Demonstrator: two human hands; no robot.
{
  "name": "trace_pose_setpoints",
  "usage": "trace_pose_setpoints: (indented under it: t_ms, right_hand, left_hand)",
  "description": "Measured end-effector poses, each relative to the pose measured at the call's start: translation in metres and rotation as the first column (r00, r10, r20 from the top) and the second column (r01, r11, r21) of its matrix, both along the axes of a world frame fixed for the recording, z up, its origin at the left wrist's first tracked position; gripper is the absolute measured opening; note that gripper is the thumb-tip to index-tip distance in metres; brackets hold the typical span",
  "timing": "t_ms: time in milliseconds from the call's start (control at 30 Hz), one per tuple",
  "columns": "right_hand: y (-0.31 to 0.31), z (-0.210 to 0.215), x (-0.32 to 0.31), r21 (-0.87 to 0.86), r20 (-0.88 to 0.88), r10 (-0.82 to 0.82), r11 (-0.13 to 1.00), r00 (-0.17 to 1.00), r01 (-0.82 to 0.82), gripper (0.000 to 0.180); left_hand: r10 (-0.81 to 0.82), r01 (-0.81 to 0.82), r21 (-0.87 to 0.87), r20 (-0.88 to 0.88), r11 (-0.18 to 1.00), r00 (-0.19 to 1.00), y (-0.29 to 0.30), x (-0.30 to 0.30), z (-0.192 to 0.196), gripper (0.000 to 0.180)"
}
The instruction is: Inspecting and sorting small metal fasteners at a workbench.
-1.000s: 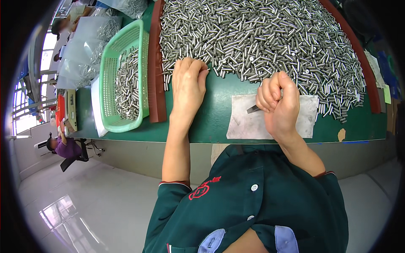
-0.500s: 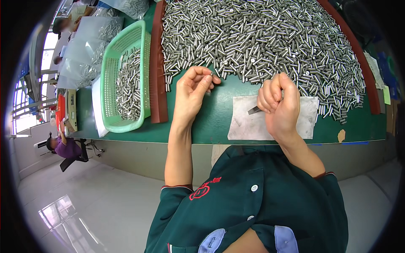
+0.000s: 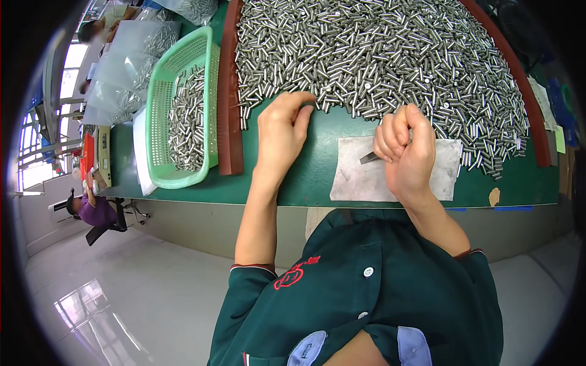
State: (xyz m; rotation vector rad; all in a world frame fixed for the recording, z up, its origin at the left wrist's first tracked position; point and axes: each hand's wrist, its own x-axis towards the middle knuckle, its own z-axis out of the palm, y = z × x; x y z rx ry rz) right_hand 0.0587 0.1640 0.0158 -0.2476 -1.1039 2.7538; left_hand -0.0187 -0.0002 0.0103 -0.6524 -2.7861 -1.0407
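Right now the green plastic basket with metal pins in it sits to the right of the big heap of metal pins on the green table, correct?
Not quite: in the head view the green plastic basket with metal pins sits to the left of the big heap of metal pins, beyond a brown strip, on the green table.

A heap of short, shiny metal pins (image 3: 378, 55) covers the matt green bench (image 3: 317, 165) top. Left of the heap stands a pale green plastic mesh basket (image 3: 183, 116), beyond a dull reddish-brown strip (image 3: 229, 104). Near the heap's front edge lies a flat grey cloth-like sheet (image 3: 366, 177), smudged and matt.
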Motion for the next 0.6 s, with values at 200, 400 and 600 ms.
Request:
trace_pose_setpoints:
  t_ms: [200,400,600]
  right_hand:
    - [0.001,0.000,-0.001,-0.004,0.006,0.000,1.000,1.000,0.000,0.035]
    - [0.001,0.001,0.000,-0.010,0.001,-0.004,1.000,1.000,0.004,0.035]
    - [0.000,0.000,0.001,-0.004,0.004,0.002,1.000,1.000,-0.002,0.036]
  left_hand:
    - [-0.091,0.082,-0.128,-0.060,0.988,0.994,0.000,0.003,0.000,0.010]
    - [-0.112,0.077,0.174,0.203,0.982,0.973,-0.001,0.004,0.003,0.007]
    - [-0.381,-0.133,0.706,0.521,0.696,0.764,-0.010,0.004,0.002,0.012]
